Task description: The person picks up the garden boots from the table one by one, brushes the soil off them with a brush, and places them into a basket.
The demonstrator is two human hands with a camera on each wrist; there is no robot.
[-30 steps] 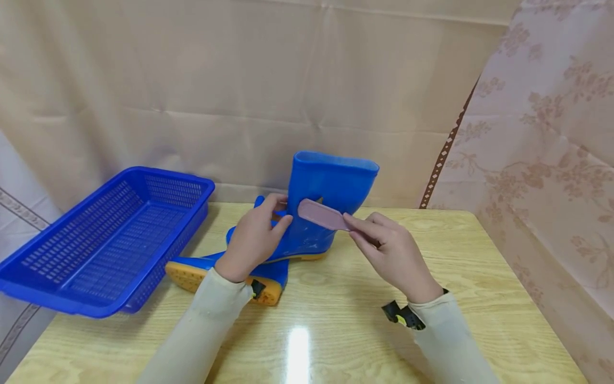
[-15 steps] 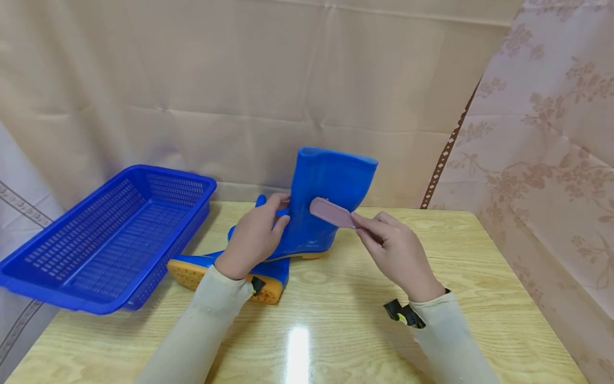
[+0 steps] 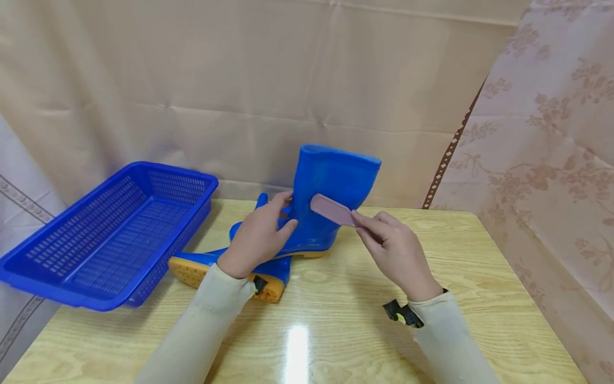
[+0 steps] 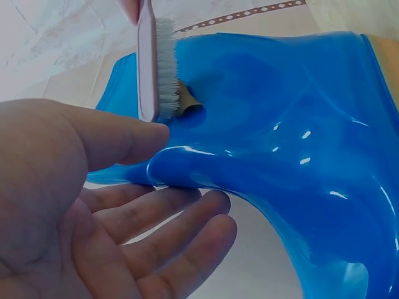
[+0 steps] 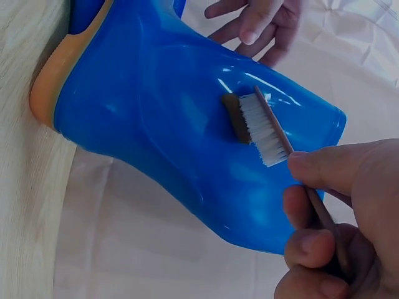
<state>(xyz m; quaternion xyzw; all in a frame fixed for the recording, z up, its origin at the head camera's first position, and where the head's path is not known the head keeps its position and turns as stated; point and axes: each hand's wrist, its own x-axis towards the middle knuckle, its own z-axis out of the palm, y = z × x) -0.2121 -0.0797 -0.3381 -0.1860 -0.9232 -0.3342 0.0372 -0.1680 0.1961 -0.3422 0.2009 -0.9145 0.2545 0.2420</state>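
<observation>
My right hand (image 3: 393,250) pinches the handle of a pinkish brush (image 3: 331,209). White bristles (image 5: 265,134) meet a brownish patch (image 5: 235,118) on the shaft of a blue rubber boot (image 3: 338,176). This boot stands leaning a little, its yellow sole partly over a second blue boot (image 3: 187,271), which lies on its side with its sole facing me. Beside the shaft's left edge is my left hand (image 3: 256,234), fingers loosely spread. In the left wrist view, the thumb is right at the boot's surface while the fingers (image 4: 187,243) lie along its lower edge.
A blue perforated plastic basket (image 3: 96,306) stands on the left of the wood-grain table (image 3: 345,330). Behind the table hangs a beige curtain (image 3: 230,80), with a floral cloth (image 3: 566,160) on the right.
The brush has shifted slightly right along the shaft, mostly in the first half second. The boot's top has turned a little. My left thumb has moved slightly to the right.
</observation>
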